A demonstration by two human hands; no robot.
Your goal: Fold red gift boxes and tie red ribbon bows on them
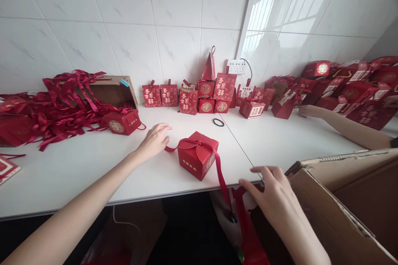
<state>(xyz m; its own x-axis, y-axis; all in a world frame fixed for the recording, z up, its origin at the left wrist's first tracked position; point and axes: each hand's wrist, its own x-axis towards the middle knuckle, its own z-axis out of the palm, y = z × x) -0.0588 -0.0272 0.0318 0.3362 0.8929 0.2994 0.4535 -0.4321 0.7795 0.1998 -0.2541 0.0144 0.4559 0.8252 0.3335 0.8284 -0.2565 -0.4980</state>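
Observation:
A red gift box with gold print stands on the white table in front of me. A red ribbon is knotted on its top; one end reaches left, the other hangs over the table's front edge. My left hand is in the air left of the box, near the short ribbon end, fingers apart and holding nothing. To the right of the box, by the front edge, my right hand is raised with thumb and fingers spread and nothing between them.
An open cardboard carton stands at the lower right. Heaped red ribbons lie at the left beside a red box. Small red boxes line the wall, with a black band before them. Another person's hand reaches in at the right.

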